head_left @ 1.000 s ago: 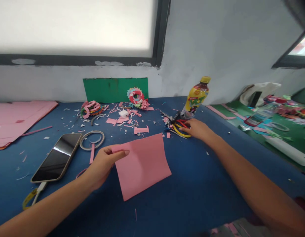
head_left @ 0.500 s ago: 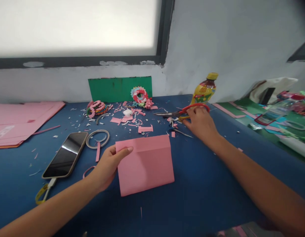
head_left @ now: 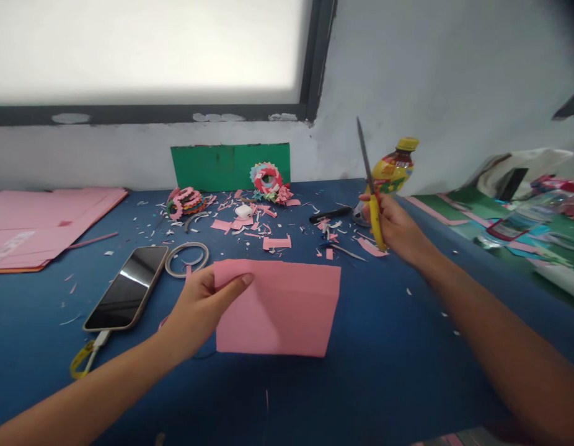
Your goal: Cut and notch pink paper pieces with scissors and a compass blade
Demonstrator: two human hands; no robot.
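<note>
Pinching rect. pink paper sheet (head_left: 280, 313) by top-left corner w/ L hand (head_left: 198, 310); grasping yellow-handled metal scissors (head_left: 375, 217), pointing up, w/ R hand (head_left: 396, 224), nr yellow-capped plastic bottle (head_left: 395, 168).

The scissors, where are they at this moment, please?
In the head view, the scissors are right of centre, in the person's right hand, blades pointing up, seen against the left edge of the yellow-capped bottle.

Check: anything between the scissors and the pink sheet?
Nothing visible stands between the scissors in the right hand and the pink sheet in the left hand; paper scraps and a thin strip lie on the blue table near that gap.
</note>
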